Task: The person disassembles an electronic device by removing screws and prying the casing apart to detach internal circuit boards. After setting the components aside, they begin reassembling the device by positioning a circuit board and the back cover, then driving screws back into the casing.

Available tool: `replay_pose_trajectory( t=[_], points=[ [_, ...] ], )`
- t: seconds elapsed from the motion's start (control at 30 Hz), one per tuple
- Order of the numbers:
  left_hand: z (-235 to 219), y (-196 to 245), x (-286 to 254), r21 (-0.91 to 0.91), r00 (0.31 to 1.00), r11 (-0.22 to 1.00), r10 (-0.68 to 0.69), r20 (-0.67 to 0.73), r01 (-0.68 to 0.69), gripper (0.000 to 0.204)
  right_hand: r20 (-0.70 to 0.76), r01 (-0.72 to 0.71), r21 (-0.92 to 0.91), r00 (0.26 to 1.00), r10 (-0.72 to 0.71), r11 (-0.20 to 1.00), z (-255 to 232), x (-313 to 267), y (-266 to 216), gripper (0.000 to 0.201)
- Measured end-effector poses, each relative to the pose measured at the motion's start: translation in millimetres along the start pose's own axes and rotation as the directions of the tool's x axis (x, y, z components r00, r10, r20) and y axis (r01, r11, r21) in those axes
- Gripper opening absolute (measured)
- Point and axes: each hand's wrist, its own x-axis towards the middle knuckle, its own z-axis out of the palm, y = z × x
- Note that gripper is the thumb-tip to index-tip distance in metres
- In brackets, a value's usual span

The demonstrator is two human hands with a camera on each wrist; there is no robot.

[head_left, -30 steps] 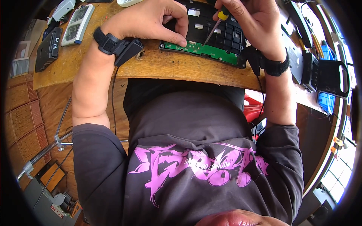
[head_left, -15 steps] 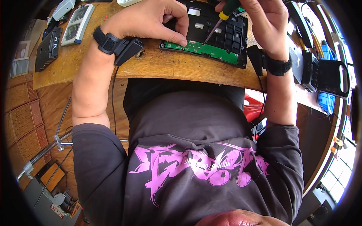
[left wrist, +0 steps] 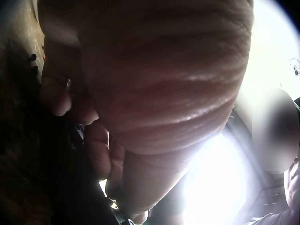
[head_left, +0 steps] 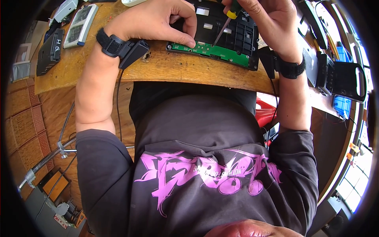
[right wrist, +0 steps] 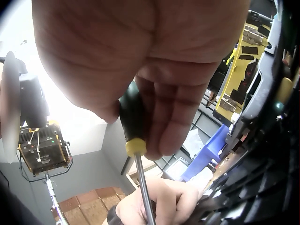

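Observation:
In the head view my right hand [head_left: 272,25] grips the dark green handle of a screwdriver with a yellow collar [head_left: 231,15]. Its metal shaft slants down, the tip right at the green circuit board [head_left: 231,56]. That board lies along the near edge of a black plastic panel [head_left: 233,33]. With its thumb on the board, my left hand [head_left: 158,19] rests there, its other fingers bent over the panel. In the right wrist view, thumb and fingers close round the screwdriver handle [right wrist: 132,115]. Backlit fingers [left wrist: 97,154] of the left hand point downward in its wrist view.
The panel lies on a worn wooden table [head_left: 177,71], near its front edge. A black box-shaped device [head_left: 51,51] and a clear-lidded case [head_left: 81,25] lie at the left. On the right are a black stand [head_left: 343,79] and blue bins [head_left: 340,106].
My right hand shifted up and right around the screwdriver handle, then came back slightly left and down, its grip turned. The screwdriver tip stays at the same spot; my left hand hardly moved.

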Motion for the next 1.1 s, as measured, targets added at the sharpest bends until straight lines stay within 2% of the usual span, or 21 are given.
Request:
replay_pose_trajectory(
  t=[0.23,0.3,0.43,0.53,0.73,0.8,0.93,1.0,1.1],
  points=[
    [0,-3,0,0.001,1.0,1.0,0.024,-0.004,-0.024,0.021,0.036,-0.004,0.043,0.999,0.003,0.999,-2,0,-1,0.06],
    [0,-4,1,-0.016,0.999,0.999,0.034,-0.003,-0.034,0.021,0.031,0.039,-0.115,0.999,-0.036,0.993,-1,-1,-6,0.056],
    [0,-2,0,0.008,1.0,1.0,0.025,-0.003,-0.025,0.021,0.06,0.056,-0.041,0.997,-0.053,0.998,-5,1,2,0.053],
    [0,1,0,0.018,1.0,1.0,-0.001,0.0,0.001,0.021,0.011,0.058,-0.017,0.998,-0.058,0.998,-2,2,7,0.053],
    [0,2,0,0.008,0.999,0.999,-0.037,0.001,0.037,0.021,0.018,-0.016,0.004,1.0,0.016,1.0,0,0,3,0.06],
    [1,3,0,0.004,0.999,0.999,-0.039,-0.001,0.039,0.021,0.024,0.025,0.066,0.999,-0.027,0.998,-2,1,10,0.062],
    [1,7,-1,0.014,0.999,0.999,-0.05,-0.017,0.05,0.021,0.0,0.065,-0.022,0.998,-0.065,0.998,3,1,6,0.061],
    [2,7,-2,0.029,0.999,0.999,-0.045,-0.02,0.045,0.021,0.053,0.059,-0.09,0.997,-0.055,0.994,0,2,2,0.063],
    [2,5,-2,-0.003,0.997,0.998,-0.069,-0.022,0.069,0.022,0.068,0.025,-0.044,0.997,-0.022,0.999,2,-1,1,0.064]
  ],
)
